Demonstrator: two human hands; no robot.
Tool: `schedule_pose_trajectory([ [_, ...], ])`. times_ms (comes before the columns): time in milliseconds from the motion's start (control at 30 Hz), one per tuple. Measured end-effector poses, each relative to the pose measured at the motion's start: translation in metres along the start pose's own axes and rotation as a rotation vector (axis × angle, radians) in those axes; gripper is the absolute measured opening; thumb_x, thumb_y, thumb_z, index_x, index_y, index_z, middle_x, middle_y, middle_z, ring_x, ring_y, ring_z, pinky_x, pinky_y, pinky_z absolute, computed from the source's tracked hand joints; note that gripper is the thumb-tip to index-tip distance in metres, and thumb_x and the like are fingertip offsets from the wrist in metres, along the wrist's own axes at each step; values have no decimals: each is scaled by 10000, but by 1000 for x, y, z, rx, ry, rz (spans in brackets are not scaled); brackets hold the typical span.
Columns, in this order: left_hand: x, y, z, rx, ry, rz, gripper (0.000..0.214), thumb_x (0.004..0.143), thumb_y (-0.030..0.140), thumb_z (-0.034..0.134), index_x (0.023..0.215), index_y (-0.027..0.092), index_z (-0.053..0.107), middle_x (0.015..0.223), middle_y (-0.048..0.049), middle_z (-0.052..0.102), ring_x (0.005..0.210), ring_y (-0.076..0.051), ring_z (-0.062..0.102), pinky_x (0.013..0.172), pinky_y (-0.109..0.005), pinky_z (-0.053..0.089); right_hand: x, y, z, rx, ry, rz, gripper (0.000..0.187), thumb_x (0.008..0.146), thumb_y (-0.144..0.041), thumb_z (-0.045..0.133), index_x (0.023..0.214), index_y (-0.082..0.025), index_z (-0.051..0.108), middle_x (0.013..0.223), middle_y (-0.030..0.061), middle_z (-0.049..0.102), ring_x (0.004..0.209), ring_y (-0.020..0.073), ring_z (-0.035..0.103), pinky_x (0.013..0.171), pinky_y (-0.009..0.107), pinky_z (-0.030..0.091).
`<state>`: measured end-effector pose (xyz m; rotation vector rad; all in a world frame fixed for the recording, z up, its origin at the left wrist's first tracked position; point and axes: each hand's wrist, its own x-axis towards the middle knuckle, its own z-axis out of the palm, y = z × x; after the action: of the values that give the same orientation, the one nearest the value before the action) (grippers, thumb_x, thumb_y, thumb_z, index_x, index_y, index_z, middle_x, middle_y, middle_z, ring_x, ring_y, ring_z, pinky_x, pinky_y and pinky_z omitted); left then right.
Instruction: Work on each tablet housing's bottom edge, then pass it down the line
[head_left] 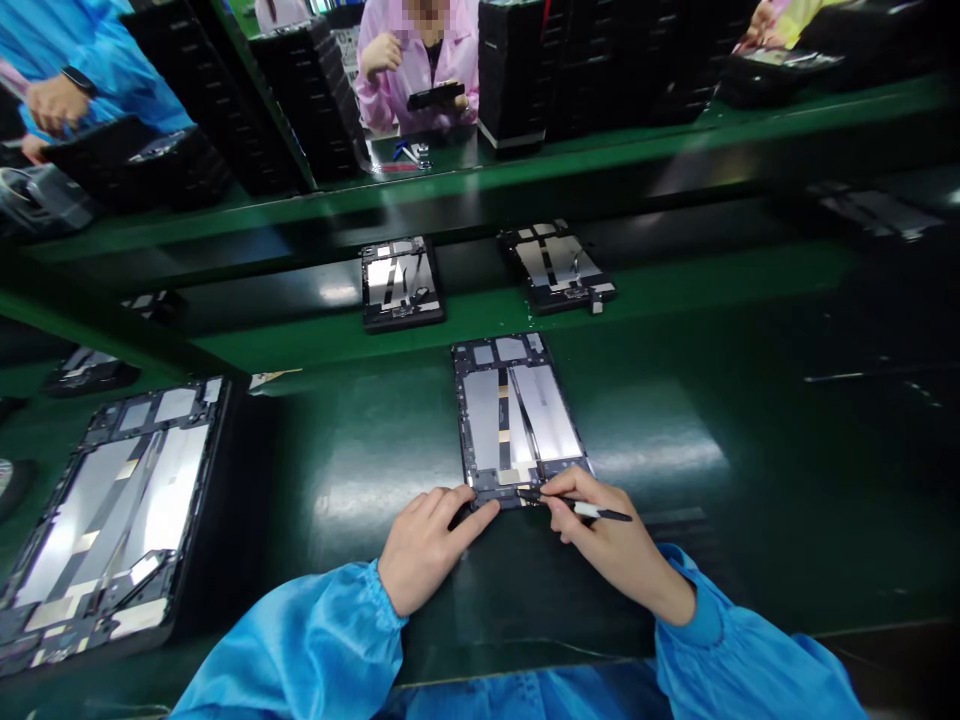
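An opened tablet body (517, 415) with silver battery cells lies face down on the dark green bench in front of me. My left hand (427, 545) rests at its near left corner, fingers curled, index finger pressing on the edge. My right hand (607, 540) pinches a thin black tool with a white band (592, 511), its tip touching the tablet's near edge. Blue sleeves cover both my forearms.
A larger opened tablet (105, 520) lies at the near left. Two more opened tablets (401, 282) (559, 265) sit on the belt behind. Black tray stacks (517, 70) stand on the far shelf. A person in pink (416, 60) and one in blue (82, 70) work opposite.
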<state>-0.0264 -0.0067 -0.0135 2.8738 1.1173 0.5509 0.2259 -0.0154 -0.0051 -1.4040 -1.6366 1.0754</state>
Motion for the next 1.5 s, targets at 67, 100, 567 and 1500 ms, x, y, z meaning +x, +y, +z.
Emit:
schedule_pose_trajectory([
  [67,-2,-3,-2,-20,11,22,347,1015,152,391,1316,247,536,1148,-79,598,920,-178,589,752,-298,494,0,-3,1,57,-11,-5,118,923,-262,551,942,-195,646,715,18,680,530,140,623,511,261,538],
  [100,-2,-4,-3,-31,15,34,345,1015,152,393,1315,244,538,1164,-80,600,946,-179,594,764,-298,497,-1,-5,1,95,-33,-10,141,928,-270,555,982,-198,663,734,24,692,548,143,636,522,262,547],
  [567,-7,-5,-6,-110,54,37,312,995,156,461,1280,225,567,1203,-85,621,1050,-191,586,803,-308,498,-1,-15,8,155,-220,-30,149,942,-298,557,1009,-218,663,918,49,710,788,179,694,635,261,586],
  [1500,-28,23,-13,-237,-150,279,289,975,184,531,1233,282,617,1236,-31,625,1057,-197,556,819,-311,431,-19,-13,19,122,-293,108,174,918,-280,580,765,-201,609,702,-8,635,613,151,637,567,254,505],
])
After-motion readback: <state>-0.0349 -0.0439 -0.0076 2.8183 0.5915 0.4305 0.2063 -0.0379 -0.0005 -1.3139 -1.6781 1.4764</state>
